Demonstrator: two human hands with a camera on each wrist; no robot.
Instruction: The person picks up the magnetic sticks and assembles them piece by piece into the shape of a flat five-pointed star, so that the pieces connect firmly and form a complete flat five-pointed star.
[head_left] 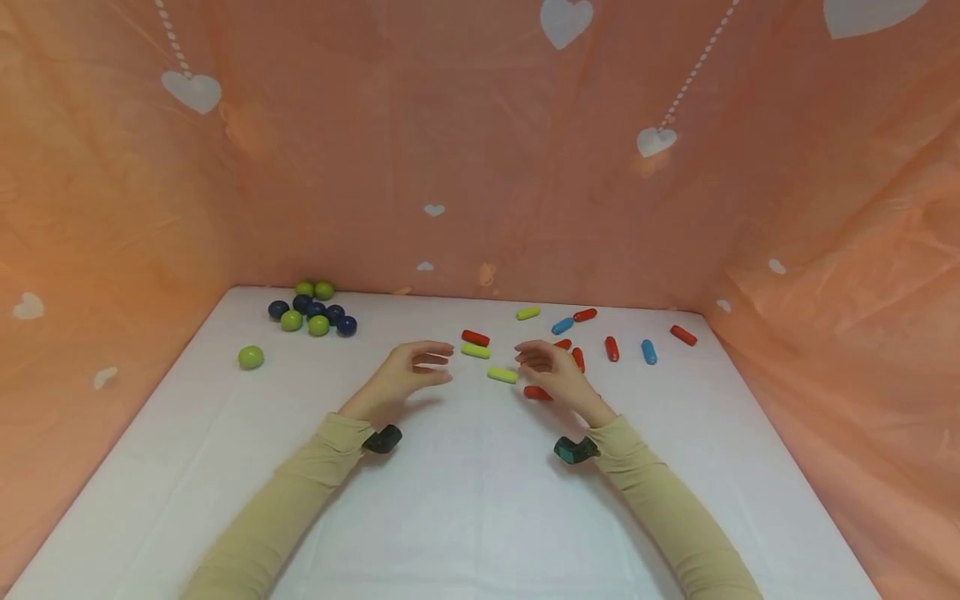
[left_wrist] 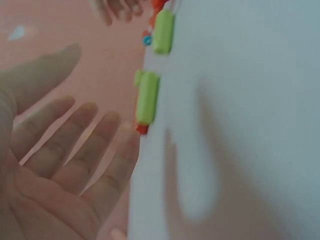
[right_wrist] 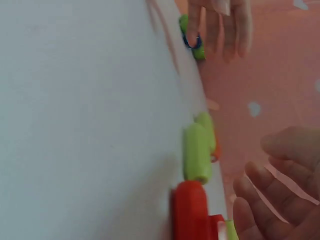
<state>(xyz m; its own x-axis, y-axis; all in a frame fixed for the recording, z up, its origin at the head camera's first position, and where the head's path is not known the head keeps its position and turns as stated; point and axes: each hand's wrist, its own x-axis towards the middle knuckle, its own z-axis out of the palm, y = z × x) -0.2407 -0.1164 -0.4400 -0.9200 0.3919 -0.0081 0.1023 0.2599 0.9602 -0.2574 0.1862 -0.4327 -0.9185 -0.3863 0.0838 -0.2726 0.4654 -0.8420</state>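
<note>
My left hand (head_left: 405,371) hovers over the white table in the head view, fingers loosely extended and thumb apart, holding nothing. Just right of its fingertips lie a yellow-green capsule-shaped piece (head_left: 476,352) and a red one (head_left: 476,337). My right hand (head_left: 558,377) is held above a red piece (head_left: 537,392), partly hiding it and other red pieces (head_left: 578,360) behind. Its fingers are relaxed and grip nothing. Between the two hands lies another yellow-green piece (head_left: 502,375), which the left wrist view also shows (left_wrist: 163,32).
Green balls (head_left: 251,357) and dark blue balls (head_left: 347,326) cluster at the table's back left. More pieces, including a blue one (head_left: 648,352) and a red one (head_left: 683,335), lie scattered at the back right. Orange cloth (head_left: 480,167) with white hearts walls the back and sides.
</note>
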